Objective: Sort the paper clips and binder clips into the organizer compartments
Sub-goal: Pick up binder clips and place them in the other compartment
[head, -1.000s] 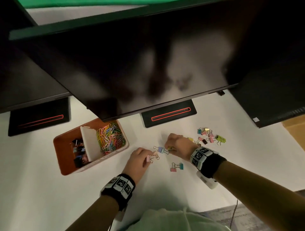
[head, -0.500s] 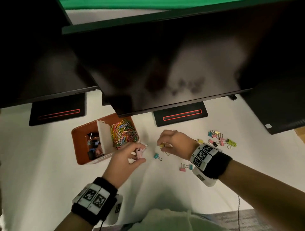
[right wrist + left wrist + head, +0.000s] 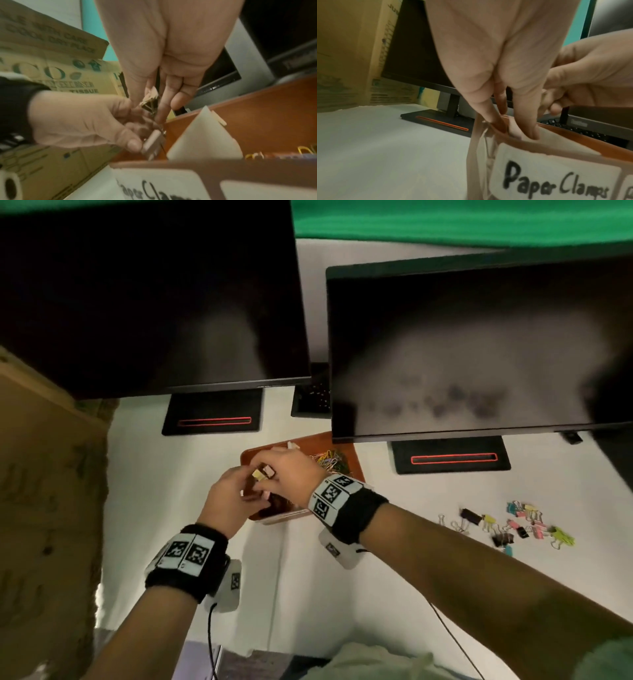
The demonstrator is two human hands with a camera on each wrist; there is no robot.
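The orange organizer [image 3: 354, 470] stands under the right monitor, split by a white divider [image 3: 204, 136]. Coloured paper clips [image 3: 330, 458] fill its right compartment. Its front label reads "Paper Clamps" [image 3: 556, 182]. Both hands hover over the left compartment. My left hand [image 3: 255, 491] pinches a pale pink binder clip [image 3: 154, 140] just above the rim. My right hand [image 3: 270, 477] pinches a yellow binder clip [image 3: 150, 97] slightly higher. What lies in the left compartment is hidden by the hands. Several loose binder clips [image 3: 513, 525] lie on the white table to the right.
Two dark monitors [image 3: 479, 344] overhang the table, their black bases [image 3: 214, 416] marked with red stripes. A keyboard [image 3: 583, 132] sits behind the organizer. A cardboard box [image 3: 48, 508] stands at the left edge. Cables [image 3: 212, 645] hang near the front edge.
Both hands have moved left from the table to above the organizer's left compartment, each carrying a binder clip. The head view has swung left.
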